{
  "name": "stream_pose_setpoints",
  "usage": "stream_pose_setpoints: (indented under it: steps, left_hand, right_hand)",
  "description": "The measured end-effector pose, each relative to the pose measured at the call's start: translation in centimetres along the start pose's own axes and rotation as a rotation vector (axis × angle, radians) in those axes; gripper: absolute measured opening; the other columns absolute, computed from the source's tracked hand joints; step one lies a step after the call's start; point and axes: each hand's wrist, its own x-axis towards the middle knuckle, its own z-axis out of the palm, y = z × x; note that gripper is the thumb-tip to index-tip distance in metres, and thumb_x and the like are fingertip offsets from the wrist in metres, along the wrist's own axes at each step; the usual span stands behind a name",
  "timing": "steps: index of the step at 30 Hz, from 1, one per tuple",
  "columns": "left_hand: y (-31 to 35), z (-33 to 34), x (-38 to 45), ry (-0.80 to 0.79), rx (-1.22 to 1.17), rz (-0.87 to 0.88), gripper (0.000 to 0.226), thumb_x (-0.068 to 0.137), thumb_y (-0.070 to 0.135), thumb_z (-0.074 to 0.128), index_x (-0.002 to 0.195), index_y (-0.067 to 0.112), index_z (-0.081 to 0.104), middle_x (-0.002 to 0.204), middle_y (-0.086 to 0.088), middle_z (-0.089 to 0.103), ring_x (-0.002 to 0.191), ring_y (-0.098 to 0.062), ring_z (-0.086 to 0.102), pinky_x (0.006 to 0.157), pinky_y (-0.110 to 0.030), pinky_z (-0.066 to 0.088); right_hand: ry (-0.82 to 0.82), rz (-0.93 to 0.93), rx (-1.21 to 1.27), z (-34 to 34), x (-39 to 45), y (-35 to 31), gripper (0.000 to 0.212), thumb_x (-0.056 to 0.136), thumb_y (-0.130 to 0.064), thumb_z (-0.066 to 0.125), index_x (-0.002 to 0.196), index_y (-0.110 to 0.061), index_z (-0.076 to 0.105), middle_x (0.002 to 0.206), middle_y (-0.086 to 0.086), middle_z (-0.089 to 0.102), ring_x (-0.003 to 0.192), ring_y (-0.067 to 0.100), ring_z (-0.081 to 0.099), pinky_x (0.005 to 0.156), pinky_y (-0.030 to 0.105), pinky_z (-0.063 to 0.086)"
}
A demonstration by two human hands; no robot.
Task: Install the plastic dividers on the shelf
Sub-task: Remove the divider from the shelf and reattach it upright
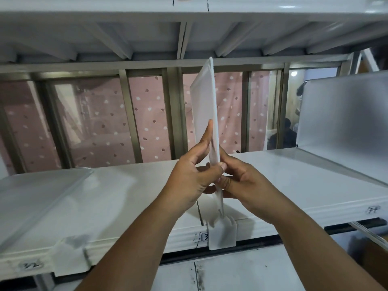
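Note:
A translucent white plastic divider (204,101) stands upright, edge-on to me, over the middle of the white metal shelf (130,192). Its lower front end goes down into a white plastic clip (222,234) hooked over the shelf's front lip. My left hand (193,175) pinches the divider's near edge from the left, with the index finger stretched up along it. My right hand (245,183) grips the same edge from the right, a little lower. A second divider (344,114) stands upright at the right. More dividers (37,198) lie flat on the shelf's left part.
Another white clip (69,259) hangs on the front lip at the left. The upper shelf's ribbed underside (189,36) is close overhead. Behind the shelf are window bars and a pink dotted curtain (151,118). A person sits beyond the window at the right (283,133).

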Motion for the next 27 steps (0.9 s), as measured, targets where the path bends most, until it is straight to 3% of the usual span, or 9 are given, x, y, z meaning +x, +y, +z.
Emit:
stream_pose_setpoints:
  steps: [4, 6, 9, 13, 15, 17, 20, 24, 27]
  left_hand:
    - [-0.5, 0.3, 0.2, -0.002, 0.056, 0.010, 0.083, 0.087, 0.029, 0.074, 0.151, 0.066, 0.036, 0.152, 0.011, 0.059, 0.078, -0.008, 0.077, 0.062, -0.026, 0.061]
    - [-0.8, 0.5, 0.2, 0.008, 0.109, 0.015, 0.081, 0.086, 0.034, 0.071, 0.154, 0.061, 0.036, 0.140, 0.020, 0.066, 0.070, -0.006, 0.072, 0.061, -0.024, 0.060]
    - [-1.2, 0.8, 0.3, 0.011, 0.197, 0.006, 0.074, 0.088, 0.040, 0.067, 0.156, 0.051, 0.040, 0.128, 0.024, 0.070, 0.075, -0.012, 0.073, 0.061, -0.023, 0.061]
    - [-1.7, 0.6, 0.1, 0.039, 0.263, -0.004, 0.071, 0.087, 0.044, 0.064, 0.155, 0.044, 0.044, 0.117, 0.015, 0.074, 0.088, -0.029, 0.077, 0.066, -0.026, 0.063]
    - [-2.1, 0.5, -0.2, 0.049, 0.302, 0.005, 0.074, 0.086, 0.043, 0.063, 0.157, 0.046, 0.041, 0.119, 0.018, 0.074, 0.091, -0.018, 0.077, 0.076, -0.032, 0.066]
    - [-2.7, 0.7, -1.0, 0.043, 0.337, 0.002, 0.074, 0.089, 0.040, 0.064, 0.158, 0.048, 0.039, 0.126, 0.016, 0.074, 0.109, -0.015, 0.075, 0.093, -0.043, 0.064]
    - [-3.3, 1.1, -2.3, 0.053, 0.334, -0.009, 0.076, 0.092, 0.030, 0.062, 0.155, 0.062, 0.032, 0.138, 0.018, 0.069, 0.126, -0.017, 0.068, 0.104, -0.045, 0.059]
    - [-3.9, 1.1, -2.6, 0.058, 0.379, 0.005, 0.076, 0.092, 0.036, 0.063, 0.152, 0.068, 0.029, 0.128, 0.027, 0.070, 0.118, -0.007, 0.071, 0.101, -0.038, 0.061]
    - [-3.8, 1.1, -2.7, 0.057, 0.401, -0.007, 0.077, 0.087, 0.046, 0.061, 0.151, 0.071, 0.026, 0.123, 0.033, 0.070, 0.114, -0.006, 0.072, 0.095, -0.029, 0.062]
  right_hand:
    - [0.033, 0.006, -0.006, 0.1, -0.1, 0.4, 0.058, 0.099, -0.027, 0.060, 0.153, -0.038, 0.041, 0.132, -0.008, 0.067, 0.114, 0.022, 0.069, 0.093, 0.036, 0.059]
    - [0.054, 0.001, -0.012, 0.1, -0.4, 0.7, 0.056, 0.100, -0.019, 0.059, 0.153, -0.027, 0.044, 0.123, -0.008, 0.071, 0.106, 0.020, 0.072, 0.085, 0.023, 0.058]
    - [0.075, 0.010, -0.019, 0.2, -0.7, 0.9, 0.053, 0.103, -0.004, 0.056, 0.152, -0.019, 0.045, 0.117, -0.009, 0.074, 0.103, 0.012, 0.073, 0.081, 0.017, 0.057]
    - [0.105, 0.005, -0.049, 0.6, -0.8, 1.0, 0.052, 0.102, 0.001, 0.055, 0.150, -0.017, 0.048, 0.115, -0.009, 0.074, 0.102, 0.010, 0.073, 0.082, 0.017, 0.056]
    - [0.114, 0.004, -0.085, 0.8, -1.0, 1.0, 0.050, 0.102, -0.001, 0.057, 0.147, -0.022, 0.051, 0.114, -0.011, 0.074, 0.102, 0.009, 0.073, 0.082, 0.018, 0.056]
    - [0.121, 0.011, -0.116, 1.2, -1.6, 1.2, 0.049, 0.102, -0.005, 0.056, 0.142, -0.034, 0.055, 0.117, -0.013, 0.074, 0.105, 0.011, 0.072, 0.084, 0.028, 0.061]
    - [0.146, 0.030, -0.141, 2.0, -2.6, 2.0, 0.052, 0.101, -0.011, 0.053, 0.138, -0.048, 0.054, 0.119, -0.012, 0.074, 0.103, 0.018, 0.073, 0.087, 0.050, 0.060]
    - [0.170, 0.025, -0.162, 2.3, -2.7, 2.8, 0.053, 0.100, -0.012, 0.052, 0.139, -0.049, 0.053, 0.113, -0.009, 0.075, 0.098, 0.022, 0.073, 0.085, 0.051, 0.062]
    - [0.186, 0.021, -0.182, 2.5, -3.0, 2.8, 0.054, 0.100, -0.011, 0.053, 0.138, -0.049, 0.054, 0.111, -0.008, 0.075, 0.094, 0.019, 0.073, 0.084, 0.044, 0.062]
